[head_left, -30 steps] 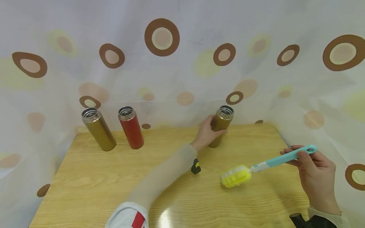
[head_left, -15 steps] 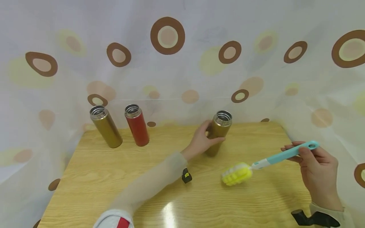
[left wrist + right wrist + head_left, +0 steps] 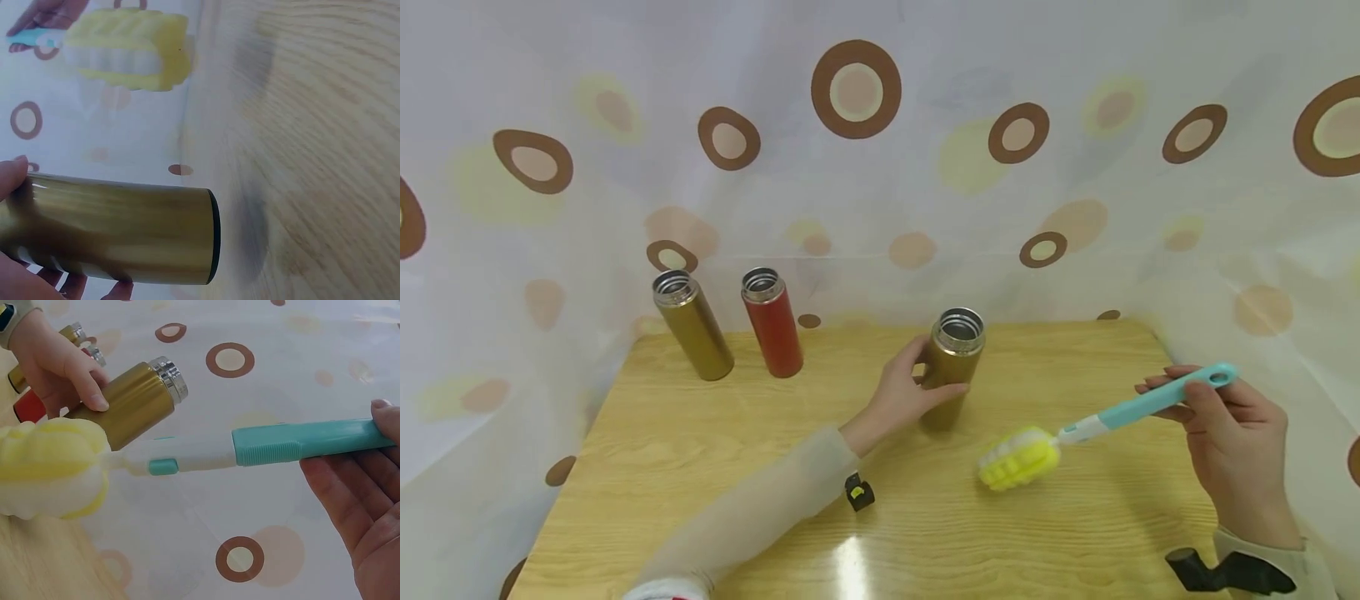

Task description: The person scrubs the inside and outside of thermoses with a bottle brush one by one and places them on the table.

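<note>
My left hand (image 3: 898, 393) grips an uncapped gold bottle (image 3: 953, 365) by its body, thumb on the near side. In the left wrist view, the base of this bottle (image 3: 144, 231) hangs just above the tabletop, apart from its shadow. My right hand (image 3: 1243, 454) pinches the turquoise handle of a bottle brush (image 3: 1123, 414) between thumb and fingers. The brush's yellow and white sponge head (image 3: 1018, 458) points left and down, to the right of the held bottle and apart from it. The right wrist view shows the brush (image 3: 269, 447) whole.
Another uncapped gold bottle (image 3: 695, 329) and an uncapped red bottle (image 3: 773, 325) stand upright at the back left of the wooden table (image 3: 760, 467). A patterned sheet (image 3: 910, 192) hangs behind the table and along both its sides.
My left hand has brought the gold bottle leftward and nearer to me from the back of the table. The right hand and brush keep nearly the same place. The head view has shifted slightly.
</note>
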{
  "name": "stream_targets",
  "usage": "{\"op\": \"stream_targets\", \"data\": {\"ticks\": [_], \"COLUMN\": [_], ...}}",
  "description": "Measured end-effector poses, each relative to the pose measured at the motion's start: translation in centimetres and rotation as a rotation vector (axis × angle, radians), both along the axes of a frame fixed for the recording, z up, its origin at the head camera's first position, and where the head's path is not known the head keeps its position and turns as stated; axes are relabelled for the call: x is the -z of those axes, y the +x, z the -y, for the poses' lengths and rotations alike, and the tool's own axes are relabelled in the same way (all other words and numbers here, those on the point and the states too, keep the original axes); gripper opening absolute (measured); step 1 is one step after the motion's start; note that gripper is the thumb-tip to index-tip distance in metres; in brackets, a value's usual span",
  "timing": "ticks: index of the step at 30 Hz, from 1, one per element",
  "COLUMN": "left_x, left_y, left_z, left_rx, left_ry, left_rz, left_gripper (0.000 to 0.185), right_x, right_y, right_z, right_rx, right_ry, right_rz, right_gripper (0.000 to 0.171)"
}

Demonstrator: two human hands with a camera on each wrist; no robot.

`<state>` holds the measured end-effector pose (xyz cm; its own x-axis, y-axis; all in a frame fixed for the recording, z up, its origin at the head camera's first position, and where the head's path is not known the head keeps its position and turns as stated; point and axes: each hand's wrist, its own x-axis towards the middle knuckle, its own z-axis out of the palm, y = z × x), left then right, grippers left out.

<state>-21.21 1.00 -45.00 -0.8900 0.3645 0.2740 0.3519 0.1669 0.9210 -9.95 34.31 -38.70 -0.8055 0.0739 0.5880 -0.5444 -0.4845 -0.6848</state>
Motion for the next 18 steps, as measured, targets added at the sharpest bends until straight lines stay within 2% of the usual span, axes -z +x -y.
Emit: {"op": "stream_targets", "data": {"ticks": [4, 9, 18], "left_x": [0.1, 0.2, 0.9], "left_y": [1.1, 2.4, 4.1], "left_z": [1.2, 2.5, 4.6], "left_rx": [-0.01, -0.037, -0.086], "left_ry": [-0.012, -0.023, 0.023], "left_rz": [-0.012, 0.0, 0.034], "left_gripper": [0.07, 0.071, 0.071], "right_x": [-0.1, -0.4, -1.8], "right_y": [-0.2, -0.4, -0.7], "right_z": [0.6, 1.2, 2.8], "right_rx": [-0.022, -0.011, 0.107], "right_ry": [0.004, 0.029, 0.013], "right_rz": [-0.014, -0.012, 0.056], "right_gripper": [0.027, 0.027, 0.025]}}
